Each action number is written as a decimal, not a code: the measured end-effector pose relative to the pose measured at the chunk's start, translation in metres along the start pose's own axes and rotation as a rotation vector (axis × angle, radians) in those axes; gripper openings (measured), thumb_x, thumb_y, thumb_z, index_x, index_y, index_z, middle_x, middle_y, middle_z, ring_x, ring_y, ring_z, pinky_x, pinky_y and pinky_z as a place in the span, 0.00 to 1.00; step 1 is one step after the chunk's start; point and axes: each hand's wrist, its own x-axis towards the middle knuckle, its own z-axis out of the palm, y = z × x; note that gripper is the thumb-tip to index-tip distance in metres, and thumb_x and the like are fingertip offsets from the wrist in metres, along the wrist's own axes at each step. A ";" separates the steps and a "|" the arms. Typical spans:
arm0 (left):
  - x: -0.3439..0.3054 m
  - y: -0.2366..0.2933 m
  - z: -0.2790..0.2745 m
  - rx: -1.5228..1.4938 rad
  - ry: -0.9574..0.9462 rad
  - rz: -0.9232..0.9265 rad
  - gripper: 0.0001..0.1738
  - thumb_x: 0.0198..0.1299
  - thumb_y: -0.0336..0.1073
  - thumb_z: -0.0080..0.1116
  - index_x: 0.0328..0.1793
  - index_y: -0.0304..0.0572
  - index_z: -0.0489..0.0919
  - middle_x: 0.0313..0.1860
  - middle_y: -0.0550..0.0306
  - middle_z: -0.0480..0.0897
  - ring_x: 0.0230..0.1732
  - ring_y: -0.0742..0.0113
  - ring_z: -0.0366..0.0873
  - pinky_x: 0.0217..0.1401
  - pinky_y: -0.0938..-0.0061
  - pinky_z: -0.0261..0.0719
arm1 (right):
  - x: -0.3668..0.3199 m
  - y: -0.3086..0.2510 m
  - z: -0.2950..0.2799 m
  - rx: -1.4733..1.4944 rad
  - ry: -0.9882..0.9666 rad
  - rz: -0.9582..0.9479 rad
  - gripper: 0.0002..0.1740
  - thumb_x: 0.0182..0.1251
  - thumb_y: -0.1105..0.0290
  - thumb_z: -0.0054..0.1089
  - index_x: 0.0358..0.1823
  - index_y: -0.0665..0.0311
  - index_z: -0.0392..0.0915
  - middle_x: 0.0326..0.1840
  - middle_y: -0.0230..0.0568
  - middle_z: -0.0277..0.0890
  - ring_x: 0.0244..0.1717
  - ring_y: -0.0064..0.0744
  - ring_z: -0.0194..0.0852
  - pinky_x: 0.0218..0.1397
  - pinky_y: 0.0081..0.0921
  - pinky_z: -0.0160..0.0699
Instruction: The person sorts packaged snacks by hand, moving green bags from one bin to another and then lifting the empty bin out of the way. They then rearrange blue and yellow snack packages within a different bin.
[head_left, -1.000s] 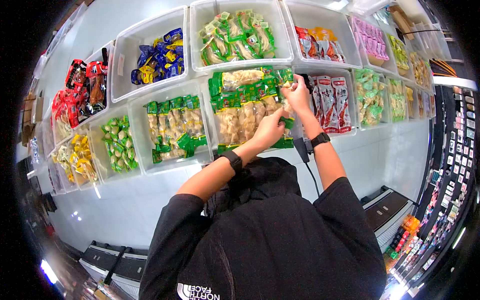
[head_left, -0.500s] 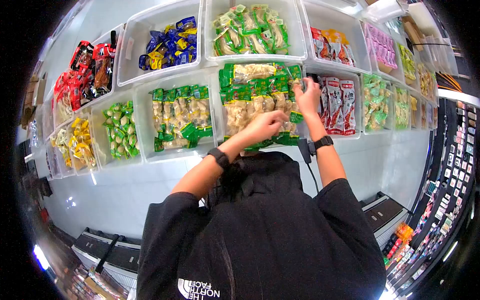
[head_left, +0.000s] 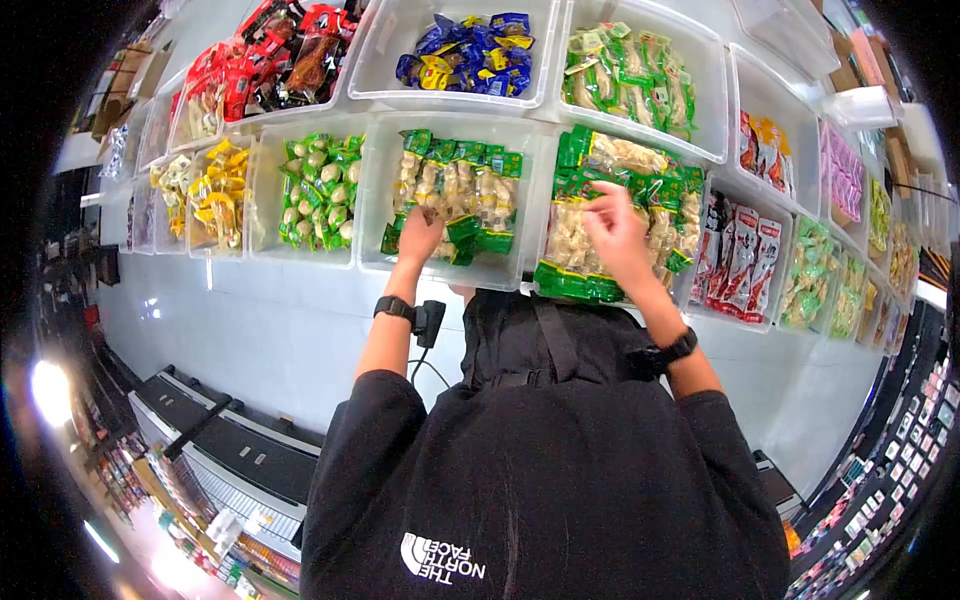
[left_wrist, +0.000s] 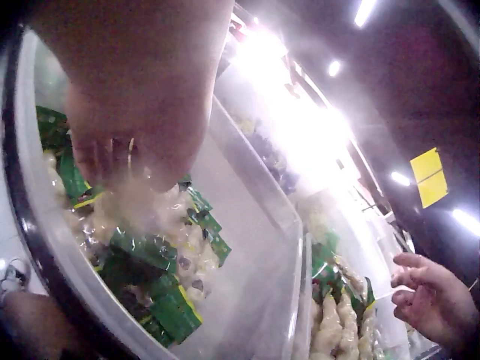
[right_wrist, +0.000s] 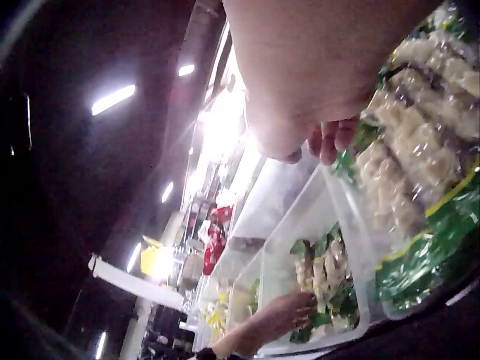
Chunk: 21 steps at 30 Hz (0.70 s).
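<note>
Head view: your left hand reaches into a clear plastic bin, its fingers directed down among the small green-ended packets; you cannot tell from this angle whether they pinch one. Your right hand is above the large green-ended packets in the adjoining bin, its fingers loosely bent and holding nothing. Blue-and-yellow packets lie in a bin of the farther row; red-and-white pouches lie to the right of the large packets. Left wrist view: your left fingers are bent down at the small packets, their tips blurred; your right hand appears at the right edge, empty, fingers part curled. Right wrist view: your right fingertips show beneath the palm beside the large packets, and your left hand reaches to the small packets beyond.
</note>
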 end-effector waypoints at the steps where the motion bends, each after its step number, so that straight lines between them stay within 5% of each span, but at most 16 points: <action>1: 0.008 -0.015 0.016 -0.196 -0.078 -0.048 0.35 0.49 0.53 0.60 0.46 0.22 0.69 0.43 0.31 0.78 0.48 0.42 0.76 0.51 0.59 0.72 | 0.005 -0.002 0.013 -0.005 -0.008 -0.002 0.23 0.57 0.72 0.56 0.55 0.67 0.64 0.36 0.44 0.76 0.35 0.28 0.76 0.39 0.25 0.75; 4: 0.038 -0.050 0.070 -0.204 0.000 0.150 0.37 0.47 0.54 0.63 0.46 0.21 0.69 0.45 0.29 0.77 0.50 0.40 0.75 0.52 0.60 0.72 | 0.019 0.008 0.047 -0.112 -0.278 0.061 0.28 0.56 0.70 0.56 0.59 0.66 0.60 0.38 0.47 0.77 0.37 0.39 0.77 0.42 0.32 0.75; 7: 0.037 -0.047 0.073 -0.379 0.007 -0.064 0.34 0.44 0.51 0.66 0.44 0.26 0.72 0.43 0.34 0.79 0.47 0.43 0.77 0.51 0.63 0.73 | 0.023 0.008 0.063 -0.326 -0.529 -0.050 0.26 0.59 0.66 0.54 0.58 0.65 0.61 0.38 0.45 0.76 0.39 0.40 0.76 0.43 0.33 0.73; 10: 0.020 -0.024 0.050 -0.323 0.050 -0.158 0.30 0.41 0.50 0.68 0.41 0.30 0.74 0.39 0.39 0.80 0.44 0.47 0.79 0.48 0.64 0.75 | 0.023 0.009 0.068 -0.288 -0.572 -0.041 0.26 0.55 0.66 0.54 0.56 0.68 0.64 0.39 0.51 0.77 0.45 0.49 0.74 0.49 0.37 0.71; 14: 0.018 -0.021 0.045 -0.330 0.018 -0.207 0.28 0.39 0.50 0.70 0.36 0.32 0.75 0.34 0.42 0.81 0.40 0.49 0.80 0.44 0.64 0.76 | 0.020 0.021 0.070 -0.234 -0.526 0.089 0.24 0.57 0.66 0.54 0.54 0.69 0.65 0.39 0.50 0.78 0.45 0.46 0.75 0.49 0.36 0.72; 17: 0.026 -0.030 0.063 -0.374 0.048 -0.273 0.27 0.39 0.49 0.69 0.36 0.32 0.76 0.34 0.42 0.82 0.39 0.50 0.80 0.44 0.64 0.76 | 0.021 0.028 0.072 -0.234 -0.506 0.050 0.23 0.59 0.65 0.55 0.55 0.67 0.65 0.39 0.46 0.76 0.38 0.36 0.77 0.41 0.31 0.75; 21: 0.009 -0.011 0.046 -0.333 0.111 -0.236 0.24 0.39 0.47 0.69 0.34 0.33 0.78 0.32 0.42 0.82 0.37 0.50 0.81 0.43 0.64 0.76 | 0.021 0.025 0.077 -0.241 -0.462 0.019 0.23 0.59 0.65 0.55 0.54 0.66 0.66 0.39 0.46 0.76 0.38 0.36 0.77 0.41 0.32 0.75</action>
